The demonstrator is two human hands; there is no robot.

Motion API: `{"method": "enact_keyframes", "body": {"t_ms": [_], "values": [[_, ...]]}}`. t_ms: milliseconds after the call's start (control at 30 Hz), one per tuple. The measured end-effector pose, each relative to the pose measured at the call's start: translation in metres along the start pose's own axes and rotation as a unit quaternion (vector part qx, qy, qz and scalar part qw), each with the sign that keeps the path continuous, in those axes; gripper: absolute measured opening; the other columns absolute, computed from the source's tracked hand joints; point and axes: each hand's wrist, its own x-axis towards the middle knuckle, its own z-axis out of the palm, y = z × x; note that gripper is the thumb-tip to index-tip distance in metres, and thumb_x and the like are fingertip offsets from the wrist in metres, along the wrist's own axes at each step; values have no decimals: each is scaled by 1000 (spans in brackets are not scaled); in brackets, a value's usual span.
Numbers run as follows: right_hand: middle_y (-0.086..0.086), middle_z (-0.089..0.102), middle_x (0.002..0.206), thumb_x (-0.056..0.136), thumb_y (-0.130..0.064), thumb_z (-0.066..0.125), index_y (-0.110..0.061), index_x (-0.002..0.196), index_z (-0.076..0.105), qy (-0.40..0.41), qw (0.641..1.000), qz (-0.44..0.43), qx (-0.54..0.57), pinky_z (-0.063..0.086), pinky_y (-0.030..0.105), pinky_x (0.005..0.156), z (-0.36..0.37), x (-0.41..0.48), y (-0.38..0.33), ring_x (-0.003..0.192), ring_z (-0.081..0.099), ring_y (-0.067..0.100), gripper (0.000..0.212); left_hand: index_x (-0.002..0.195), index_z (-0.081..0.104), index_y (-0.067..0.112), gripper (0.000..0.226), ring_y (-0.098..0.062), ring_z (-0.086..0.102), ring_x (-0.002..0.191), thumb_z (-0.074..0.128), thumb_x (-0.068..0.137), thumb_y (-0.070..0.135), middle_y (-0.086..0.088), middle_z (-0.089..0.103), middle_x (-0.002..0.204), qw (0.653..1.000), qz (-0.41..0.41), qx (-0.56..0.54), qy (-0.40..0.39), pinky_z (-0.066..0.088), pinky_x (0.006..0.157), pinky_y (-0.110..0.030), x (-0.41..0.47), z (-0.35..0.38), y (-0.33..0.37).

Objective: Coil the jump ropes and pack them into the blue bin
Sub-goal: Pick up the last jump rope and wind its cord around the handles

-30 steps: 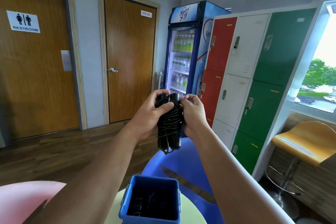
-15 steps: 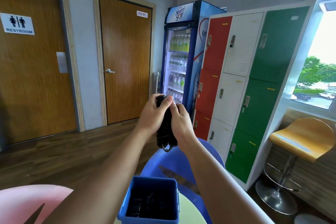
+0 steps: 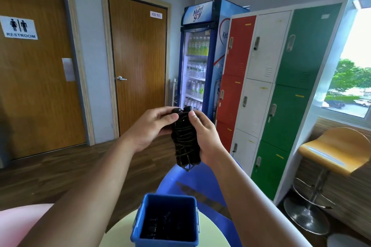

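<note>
A black jump rope (image 3: 185, 140), wound tightly around its two handles into an upright bundle, is held at chest height in front of me. My left hand (image 3: 152, 126) grips its upper left side, thumb near the handle tops. My right hand (image 3: 204, 136) wraps the right side, thumb on top. Below, the blue bin (image 3: 138, 220) stands on a round pale table (image 3: 210, 234), with dark coiled ropes lying in its bottom.
A blue chair (image 3: 202, 182) stands behind the table and a pink seat (image 3: 22, 220) at lower left. Coloured lockers (image 3: 267, 78), a drinks fridge (image 3: 198, 56) and a yellow bar stool (image 3: 331, 152) stand to the right. Two wooden doors are on the left wall.
The bundle has turned so its wound face shows again, and my right hand has slid from covering its front to its right side. My view shifted slightly.
</note>
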Motion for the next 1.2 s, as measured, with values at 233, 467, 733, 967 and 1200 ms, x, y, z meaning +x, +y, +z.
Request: {"method": "enact_keyframes", "body": {"t_ms": [233,467,733,967,1200], "values": [[22,67,106,101,-34,56,-1,120,63,-32,998,-1,56,57,48,83,-2,-3,-2,95,65,35,38,130,63,10,42,-17,68,113,64,89,17,-4,72,118,999,-3,-18,-44,56,86,-25,-1,-6,5],[23,68,109,99,-39,52,0,130,59,-75,991,31,104,56,45,82,-6,-8,-4,93,68,33,51,135,59,12,47,-19,66,115,63,88,14,-7,70,123,997,-11,-25,-71,56,91,-26,-3,-9,6],[29,57,119,95,-46,61,2,134,51,-82,992,45,90,41,66,101,-8,-8,-2,106,55,43,62,135,59,8,49,-23,66,118,69,87,9,-11,68,124,995,-36,-27,-91,55,91,-29,-2,-8,5],[17,68,101,88,-46,67,-18,99,71,-39,998,53,17,51,60,94,-6,-1,-6,92,65,33,31,123,63,6,53,-25,63,117,82,74,15,-13,62,120,994,-56,39,-82,54,99,-35,1,-5,4],[16,67,96,92,-39,68,-16,95,71,-54,996,71,-30,57,50,82,-2,-3,-20,85,67,31,24,124,62,-1,52,-32,64,118,79,75,6,-19,61,118,997,-49,21,-56,57,96,-38,-3,-7,3]]}}
